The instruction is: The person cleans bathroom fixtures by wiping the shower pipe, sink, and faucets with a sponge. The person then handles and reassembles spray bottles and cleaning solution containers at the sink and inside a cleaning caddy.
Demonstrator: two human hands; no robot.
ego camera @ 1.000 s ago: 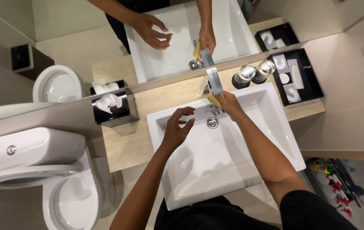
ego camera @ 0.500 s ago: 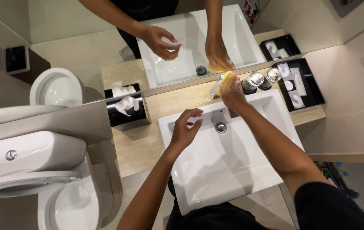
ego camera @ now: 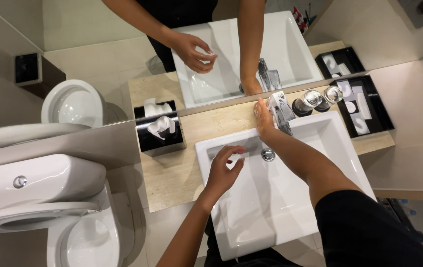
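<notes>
Up at the back edge of the basin, the right hand point(ego camera: 263, 114) lies flat against the base of the chrome faucet point(ego camera: 281, 111), fingers together and stretched toward the mirror; whether a cloth or sponge sits under the palm cannot be told, so its grip is unclear. The left hand point(ego camera: 223, 170) hovers over the bowl of the white square sink point(ego camera: 251, 217), fingers loosely curled with thumb and fingertips apart, holding nothing that can be seen. Just beside it, toward the faucet, is the round metal drain point(ego camera: 268, 155).

The sink sits on a beige stone surface point(ego camera: 172, 173) running along the mirror point(ego camera: 122, 59). To the left of the sink, well apart from either hand, stands a black tissue box point(ego camera: 160, 133) with a white tissue poking out of its top. To the right of the faucet stand two upturned glasses point(ego camera: 315, 99), touching or nearly touching each other, and past them a black tray point(ego camera: 384, 116) carrying small white items.

Farther left, below the level of the surface, is a white toilet point(ego camera: 38, 183) with its cistern against the wall and its lid down. The mirror doubles both hands, the sink and the tissue box.
</notes>
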